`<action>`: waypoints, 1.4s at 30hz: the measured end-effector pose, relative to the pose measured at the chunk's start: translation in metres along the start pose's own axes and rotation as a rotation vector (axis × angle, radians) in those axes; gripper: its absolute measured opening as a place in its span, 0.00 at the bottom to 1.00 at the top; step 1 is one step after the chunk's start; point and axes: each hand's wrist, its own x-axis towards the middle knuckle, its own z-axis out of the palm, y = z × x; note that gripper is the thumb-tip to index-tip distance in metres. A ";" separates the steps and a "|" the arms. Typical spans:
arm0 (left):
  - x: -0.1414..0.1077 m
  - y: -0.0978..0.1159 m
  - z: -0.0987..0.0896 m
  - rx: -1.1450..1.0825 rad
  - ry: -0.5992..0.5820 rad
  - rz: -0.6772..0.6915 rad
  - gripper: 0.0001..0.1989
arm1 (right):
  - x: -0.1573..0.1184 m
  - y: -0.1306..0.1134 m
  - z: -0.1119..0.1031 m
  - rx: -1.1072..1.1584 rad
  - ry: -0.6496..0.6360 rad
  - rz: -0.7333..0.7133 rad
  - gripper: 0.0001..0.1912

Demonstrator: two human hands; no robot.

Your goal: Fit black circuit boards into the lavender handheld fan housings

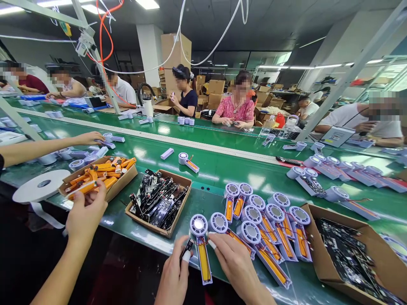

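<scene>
Left hand (174, 275) pinches a small dark circuit board (187, 249) between thumb and fingers, just beside a purple fan (199, 225). This fan lies face up at the near edge of the green table (122, 218), between the two hands, with a yellow battery (202, 256) showing in its uncovered handle. On the other side, the right hand (235, 260) has its fingertips close together at the fan's neck; whether they grip a wire or merely rest there, I can't make out.

Thin wires look like the weak point: a tug while the board shifts could pull one loose, and a wire left lying across the handle's rim could get pinched. The handle's lower end seems to reach past the table edge, so a careless push down there might tip the fan off. Other fans (251, 232) crowd close on the right, and a sweep of that wrist could knock them or snag their wires. A loose pinch could drop the board, perhaps off the table altogether.
</scene>
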 end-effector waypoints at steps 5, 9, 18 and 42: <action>0.001 0.004 0.003 0.033 -0.078 0.040 0.14 | 0.005 -0.010 0.023 0.181 0.160 0.108 0.10; 0.003 0.006 0.004 0.046 -0.086 0.035 0.13 | 0.002 -0.012 0.038 0.203 0.129 0.121 0.08; 0.006 0.009 0.001 -0.028 -0.081 -0.029 0.13 | -0.010 -0.007 0.030 0.022 0.063 0.091 0.13; 0.011 0.012 0.004 -0.110 -0.121 -0.007 0.11 | 0.003 -0.016 0.026 -0.122 -0.045 -0.147 0.24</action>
